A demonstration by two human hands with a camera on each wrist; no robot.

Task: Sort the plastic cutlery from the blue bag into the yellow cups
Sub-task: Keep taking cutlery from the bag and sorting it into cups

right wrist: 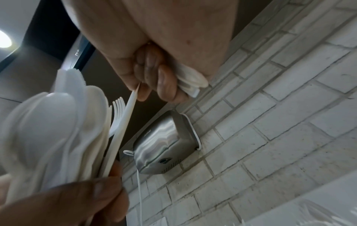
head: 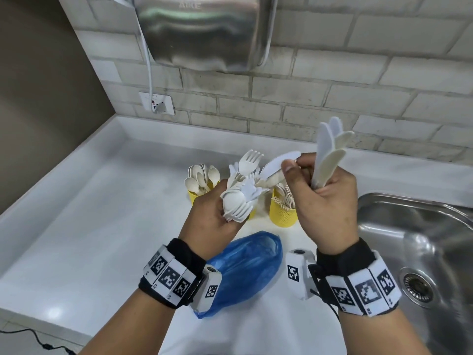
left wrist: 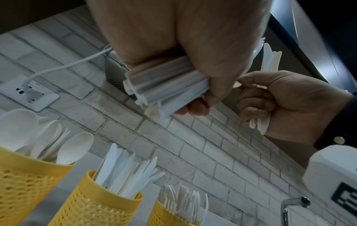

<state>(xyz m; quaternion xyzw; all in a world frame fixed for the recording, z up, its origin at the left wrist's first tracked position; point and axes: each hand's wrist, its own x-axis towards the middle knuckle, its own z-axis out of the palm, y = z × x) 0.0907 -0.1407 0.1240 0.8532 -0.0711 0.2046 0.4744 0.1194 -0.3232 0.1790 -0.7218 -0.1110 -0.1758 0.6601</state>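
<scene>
The right hand (head: 325, 198) is curled round a fan of knives (head: 330, 149), blades up, while its thumb and forefinger pinch 1 more knife (head: 280, 163) by the blade tip; that knife lies nearly level, handle still in the bundle (head: 242, 192). The left hand (head: 213, 216) grips that mixed bundle by the handles, heads up. Light, stiff, slick plastic: best pinched at the flat handle. Beyond stand 3 cups (left wrist: 96, 203); the bag (head: 245, 270) lies below the wrists
</scene>
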